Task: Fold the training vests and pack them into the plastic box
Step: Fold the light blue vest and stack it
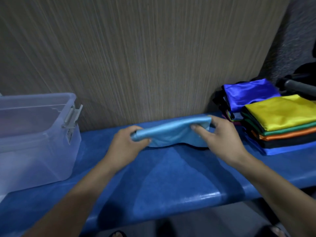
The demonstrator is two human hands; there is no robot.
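Note:
A folded light blue vest [171,132] hangs just above the blue bench [162,177], near the wall. My left hand [128,142] grips its left end, fingers curled round the fold. Its right end is pinched by my right hand [222,135], thumb underneath. A clear plastic box [39,134] with a grey latch stands at the left end of the bench, its lid off. At the right lies a stack of folded vests [280,127] with a yellow one on top, then green, orange and black. A shiny royal blue vest [249,94] sits behind that stack.
A wood-grain wall panel [136,57] rises directly behind the bench. A grey tube handle and dark gear [299,86] sit at the far right. The floor and my feet show below the bench's front edge [171,218].

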